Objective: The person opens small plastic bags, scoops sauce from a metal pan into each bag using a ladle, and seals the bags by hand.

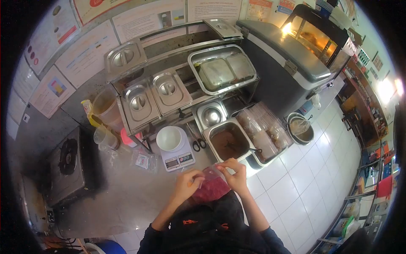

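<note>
Close to my body, at the counter's front edge, a clear plastic bag with dark pink contents hangs between my hands. My left hand pinches the bag's top edge on one side, fingers curled. On the other side my right hand grips the top corner between thumb and fingers. What the pink contents are, I cannot make out. Just beyond the bag stands a white kitchen scale with a white bowl on it. Right of the scale lie black-handled scissors.
A steel pan of brown sauce and a tray of filled plastic bags are at the right. Lidded steel pans sit on a raised rack behind. A gas stove is at the left, a bin far right.
</note>
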A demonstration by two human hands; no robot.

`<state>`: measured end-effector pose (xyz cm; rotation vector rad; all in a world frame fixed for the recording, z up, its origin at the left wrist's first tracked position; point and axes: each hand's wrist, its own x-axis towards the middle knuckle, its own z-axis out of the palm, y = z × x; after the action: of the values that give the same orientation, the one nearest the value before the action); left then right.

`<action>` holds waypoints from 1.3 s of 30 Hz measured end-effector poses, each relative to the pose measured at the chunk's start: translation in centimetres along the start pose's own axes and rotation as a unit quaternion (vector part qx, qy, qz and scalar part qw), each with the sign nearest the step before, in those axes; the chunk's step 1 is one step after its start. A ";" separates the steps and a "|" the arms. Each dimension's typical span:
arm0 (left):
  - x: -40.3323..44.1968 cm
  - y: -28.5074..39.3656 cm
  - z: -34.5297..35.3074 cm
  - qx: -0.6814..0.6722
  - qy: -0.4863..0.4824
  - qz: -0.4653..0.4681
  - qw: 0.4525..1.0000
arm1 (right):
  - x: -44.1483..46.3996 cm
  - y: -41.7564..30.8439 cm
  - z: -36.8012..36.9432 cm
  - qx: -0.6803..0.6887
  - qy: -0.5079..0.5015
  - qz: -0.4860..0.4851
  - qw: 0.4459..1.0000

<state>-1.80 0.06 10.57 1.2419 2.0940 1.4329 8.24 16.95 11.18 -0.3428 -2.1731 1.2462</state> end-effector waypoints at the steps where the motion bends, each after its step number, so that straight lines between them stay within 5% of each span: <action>1: -0.1 -0.4 0.1 -0.037 0.034 -0.041 0.998 | -0.1 0.4 0.0 0.000 0.000 0.001 1.000; 3: -0.1 -0.7 0.2 -0.075 0.067 -0.082 0.992 | -0.4 1.6 0.1 0.088 -0.043 0.133 0.986; 6: 0.5 -0.3 -0.1 -0.042 0.130 -0.012 0.991 | -0.4 3.4 0.3 0.208 -0.046 0.190 0.958; 10: 0.5 -1.2 -1.7 -0.050 0.167 -0.009 0.985 | -0.1 3.1 -0.6 0.220 -0.003 0.200 0.955; 12: 0.8 -2.0 -2.4 -0.078 0.175 -0.025 0.981 | -0.2 2.8 -1.1 0.215 0.004 0.114 0.970; 14: 2.1 -2.0 -2.9 -0.332 0.076 -0.130 0.931 | -0.3 0.5 -1.3 0.189 -0.084 0.092 0.974; 15: 2.2 -2.2 -2.5 -0.333 0.075 -0.129 0.931 | -0.2 -0.4 -1.2 0.163 -0.171 0.066 0.969; 17: 2.7 -3.2 -1.1 -0.442 -0.178 -0.232 0.848 | -0.3 -0.2 0.1 0.145 -0.207 0.009 0.967; 18: 2.7 -3.9 -1.0 -0.443 -0.179 -0.230 0.848 | -0.4 -0.1 0.4 0.126 -0.242 -0.049 0.961; 20: 2.5 -4.3 -1.0 -0.387 -0.295 -0.333 0.808 | 0.1 -0.3 -0.1 0.121 -0.263 0.014 0.957; 21: 2.4 -4.4 -1.1 -0.386 -0.297 -0.332 0.808 | 1.2 -0.1 -0.9 0.022 -0.214 -0.059 0.975; 22: 2.6 -3.1 -1.7 -0.409 -0.257 -0.249 0.839 | 2.2 0.1 -1.8 -0.077 -0.161 -0.131 0.975; 24: 2.4 -2.3 -2.0 -0.429 -0.214 -0.164 0.862 | 3.8 2.9 -4.0 -0.269 -0.050 -0.049 0.961; 26: 2.2 -2.3 -2.3 -0.349 -0.096 -0.111 0.925 | 5.0 6.9 -6.0 -0.508 0.007 -0.065 0.859; 35: 1.4 -3.6 -2.7 -0.258 0.079 -0.032 0.962 | 6.1 9.8 -5.0 -0.549 -0.147 -0.065 0.820; 39: 0.3 -4.2 -3.3 -0.253 0.114 -0.037 0.960 | 6.8 10.0 -4.9 -0.566 -0.128 -0.045 0.813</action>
<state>-6.15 -2.14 8.46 0.8201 1.7079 1.9877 5.20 28.92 7.06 -0.5322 -2.9077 -0.2358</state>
